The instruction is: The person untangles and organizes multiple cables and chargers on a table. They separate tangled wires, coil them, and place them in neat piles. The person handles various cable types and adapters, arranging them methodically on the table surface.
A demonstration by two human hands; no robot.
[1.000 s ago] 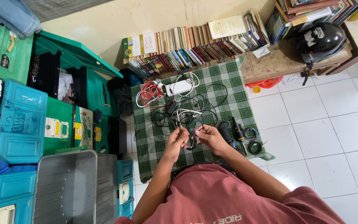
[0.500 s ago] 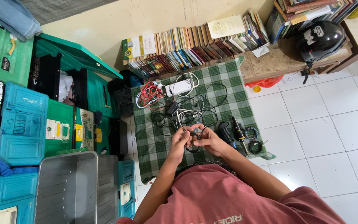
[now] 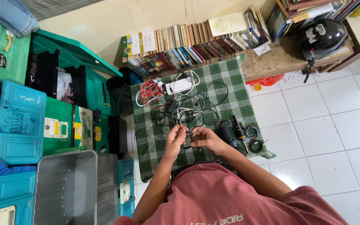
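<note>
From the head view, the step in hand looks like gathering a thin black cable into a small coil: both hands meet over the near middle of the green checked cloth, with the cable held between them just above the fabric. The left hand is curled, its fingers pressed together and pinching the cable's near loop, while the right hand closes thumb and fingertips on the same cable from the right side — the two sets of fingertips almost touch. Both forearms come up from the near edge, elbows bent outward and wrists turned in toward each other. The cable trails toward the far side into the tangle of black and white wires lying in the middle of the cloth, so, as a judgement, any further winding calls for slack drawn free of that tangle without dragging its neighbours along. Beyond the tangle lie a white power strip and a bundle of red wire; just to the right of the right hand lie a black ribbed grip and a small coiled lead. A row of books lines the far wall, a black helmet sits far right, and green and blue crates stack up on the left.
</note>
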